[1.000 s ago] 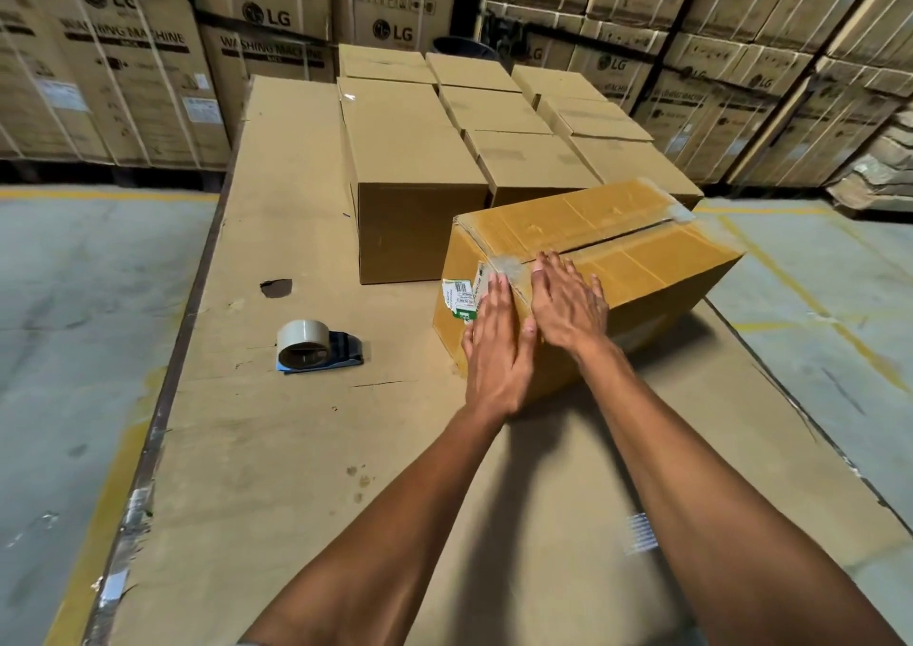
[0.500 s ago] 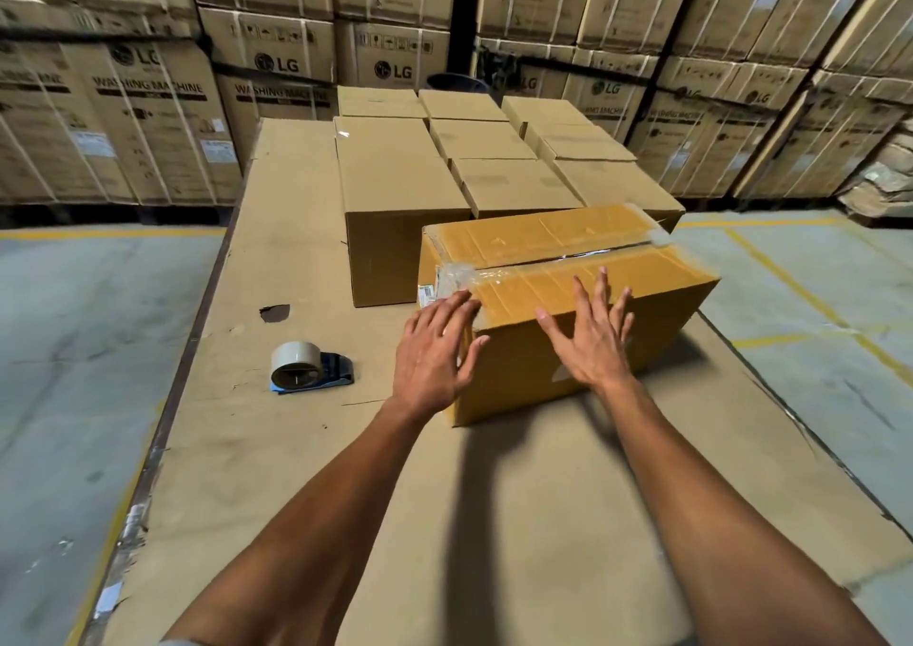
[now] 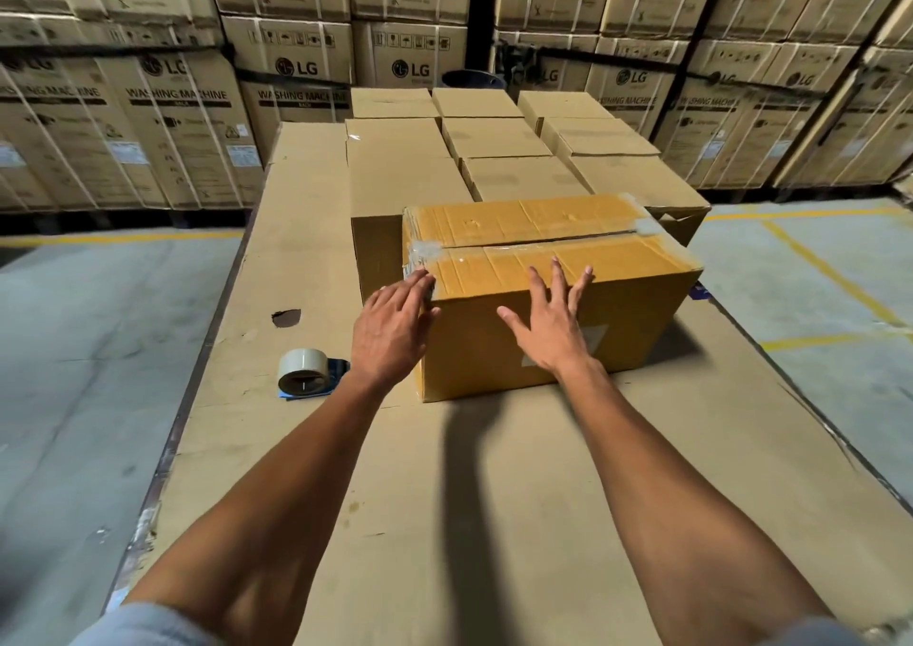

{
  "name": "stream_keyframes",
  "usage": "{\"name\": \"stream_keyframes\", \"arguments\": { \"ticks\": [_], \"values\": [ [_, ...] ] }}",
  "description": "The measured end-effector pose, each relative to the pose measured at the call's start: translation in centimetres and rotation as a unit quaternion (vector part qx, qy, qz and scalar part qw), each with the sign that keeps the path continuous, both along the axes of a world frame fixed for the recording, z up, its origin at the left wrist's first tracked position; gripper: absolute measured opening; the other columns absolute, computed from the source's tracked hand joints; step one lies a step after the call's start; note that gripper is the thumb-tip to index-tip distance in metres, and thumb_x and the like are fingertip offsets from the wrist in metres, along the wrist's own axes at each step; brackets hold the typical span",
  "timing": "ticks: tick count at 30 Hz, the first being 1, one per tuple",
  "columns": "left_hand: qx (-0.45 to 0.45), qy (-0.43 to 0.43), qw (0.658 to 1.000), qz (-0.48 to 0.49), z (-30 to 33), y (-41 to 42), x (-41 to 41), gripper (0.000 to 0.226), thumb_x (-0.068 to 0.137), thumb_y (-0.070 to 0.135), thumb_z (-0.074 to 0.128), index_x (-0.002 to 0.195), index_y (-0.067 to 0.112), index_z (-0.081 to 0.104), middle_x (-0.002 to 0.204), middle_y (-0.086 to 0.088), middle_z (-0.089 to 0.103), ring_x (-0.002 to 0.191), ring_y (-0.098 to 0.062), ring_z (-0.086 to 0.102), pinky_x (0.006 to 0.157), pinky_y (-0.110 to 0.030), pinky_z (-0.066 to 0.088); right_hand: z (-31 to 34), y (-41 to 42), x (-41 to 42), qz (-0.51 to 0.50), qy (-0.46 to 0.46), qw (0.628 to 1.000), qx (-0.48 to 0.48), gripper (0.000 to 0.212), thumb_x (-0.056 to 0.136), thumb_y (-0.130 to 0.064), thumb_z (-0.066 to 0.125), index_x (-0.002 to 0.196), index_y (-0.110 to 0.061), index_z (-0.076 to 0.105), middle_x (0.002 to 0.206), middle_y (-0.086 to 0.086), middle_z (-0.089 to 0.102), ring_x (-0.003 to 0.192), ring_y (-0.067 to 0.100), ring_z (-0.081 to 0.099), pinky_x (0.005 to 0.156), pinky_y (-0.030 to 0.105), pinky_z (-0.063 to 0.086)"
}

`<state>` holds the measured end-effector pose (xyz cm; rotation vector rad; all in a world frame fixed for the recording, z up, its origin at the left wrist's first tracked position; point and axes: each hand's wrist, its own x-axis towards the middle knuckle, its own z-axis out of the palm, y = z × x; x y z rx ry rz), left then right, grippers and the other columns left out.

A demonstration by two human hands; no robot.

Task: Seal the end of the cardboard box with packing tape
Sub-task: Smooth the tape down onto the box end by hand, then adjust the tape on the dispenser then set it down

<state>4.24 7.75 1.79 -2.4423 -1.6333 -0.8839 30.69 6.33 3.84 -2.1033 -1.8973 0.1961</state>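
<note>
Hands are spread flat: left hand (image 3: 393, 329) at the cardboard box (image 3: 553, 295) corner, right hand (image 3: 553, 329) against its side. Nothing is gripped. Tape dispenser (image 3: 307, 374) is left on the table (image 3: 494, 497).

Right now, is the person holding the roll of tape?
No, the tape roll lies on the table while the left hand and right hand rest open against the cardboard box.

Both hands, left (image 3: 390, 332) and right (image 3: 553, 322), lie spread against the taped cardboard box (image 3: 632, 319), tape dispenser (image 3: 309, 374) alongside.

The left hand (image 3: 390, 332) hides the box's (image 3: 543, 349) near-left corner.
</note>
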Motion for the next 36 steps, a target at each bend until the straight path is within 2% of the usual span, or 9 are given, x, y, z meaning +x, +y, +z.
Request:
{"name": "stream_keyframes", "arguments": {
  "ticks": [6,9,11,15,19,23,27,32,36],
  "values": [
    [-0.022,0.016,1.000,0.002,0.0,0.8,-0.2,0.059,0.117,0.048,0.034,0.165,0.016,0.040,0.172,-0.006,0.042,0.147,-0.029,0.055,0.116,-0.049,0.049,-0.8,0.6,-1.1,-0.019,-0.022,0.999,0.029,0.099,0.098,-0.078,0.037,0.171,-0.022,0.000,0.176,0.014,-0.022,0.148,0.051,-0.042,0.125,0.072,-0.004],
    [-0.014,0.028,1.000,0.006,-0.2,0.5,-0.5,0.058,0.116,0.045,0.037,0.168,0.018,0.034,0.174,-0.004,0.038,0.149,-0.028,0.052,0.119,-0.047,0.044,-1.2,0.0,-2.2,-0.025,-0.038,0.996,0.077,0.094,0.101,-0.069,0.041,0.171,-0.019,0.005,0.176,0.019,-0.019,0.156,0.047,-0.030,0.128,0.066,-0.009],
    [-0.007,0.034,0.999,0.009,-0.5,0.1,-1.2,0.062,0.114,0.041,0.045,0.170,0.020,0.029,0.176,-0.002,0.034,0.150,-0.026,0.050,0.121,-0.046,0.042,-1.6,-0.8,-3.6,0.014,-0.042,0.989,0.140,0.086,0.102,-0.056,0.049,0.170,-0.016,0.014,0.177,0.020,-0.011,0.163,0.040,-0.016,0.130,0.061,-0.009],
    [-0.018,0.049,0.998,0.029,-1.9,-1.3,-4.6,0.064,0.110,0.033,0.051,0.168,0.019,0.031,0.174,-0.002,0.038,0.148,-0.025,0.051,0.119,-0.044,0.041,-3.4,-2.4,-8.5,0.140,-0.064,0.960,0.232,0.073,0.095,-0.025,0.066,0.160,-0.014,0.037,0.176,0.017,0.020,0.162,0.038,0.019,0.132,0.054,0.020],
    [-0.070,0.068,0.993,0.064,-3.5,-2.7,-9.4,0.063,0.104,0.031,0.058,0.163,0.019,0.040,0.167,-0.005,0.048,0.143,-0.029,0.056,0.115,-0.045,0.044,-4.9,-2.7,-13.3,0.190,-0.064,0.946,0.256,0.068,0.087,-0.015,0.066,0.152,-0.014,0.047,0.164,0.018,0.039,0.144,0.037,0.040,0.117,0.048,0.038],
    [-0.125,0.085,0.982,0.111,-6.5,-3.9,-15.4,0.061,0.102,0.036,0.059,0.159,0.022,0.043,0.166,-0.002,0.048,0.142,-0.027,0.056,0.115,-0.045,0.044,-7.1,-1.8,-19.0,0.250,-0.029,0.951,0.179,0.059,0.086,-0.010,0.064,0.144,-0.013,0.054,0.154,0.012,0.049,0.128,0.033,0.050,0.105,0.047,0.048],
    [-0.156,0.098,0.977,0.107,-6.9,-4.4,-16.2,0.070,0.096,0.042,0.068,0.158,0.024,0.043,0.166,-0.003,0.048,0.143,-0.028,0.055,0.116,-0.045,0.043,-8.5,-0.8,-19.5,0.231,0.010,0.967,0.107,0.045,0.092,-0.010,0.061,0.137,-0.011,0.060,0.136,0.009,0.060,0.118,0.029,0.060,0.099,0.047,0.055],
    [-0.164,0.101,0.975,0.107,-9.3,-2.6,-19.6,0.077,0.092,0.052,0.071,0.159,0.024,0.044,0.165,-0.003,0.049,0.145,-0.027,0.053,0.117,-0.044,0.040,-11.3,1.7,-23.3,0.118,0.113,0.984,-0.075,0.043,0.105,-0.022,0.056,0.146,-0.010,0.056,0.142,0.012,0.059,0.130,0.033,0.058,0.107,0.044,0.050],
    [-0.172,0.112,0.975,0.083,-10.8,0.0,-20.3,0.084,0.090,0.059,0.072,0.161,0.027,0.041,0.168,-0.002,0.045,0.148,-0.029,0.049,0.119,-0.047,0.038,-13.8,4.6,-24.7,0.035,0.169,0.973,-0.152,0.043,0.105,-0.030,0.060,0.141,-0.008,0.060,0.139,0.016,0.068,0.128,0.037,0.062,0.106,0.043,0.051]
  ]
}}
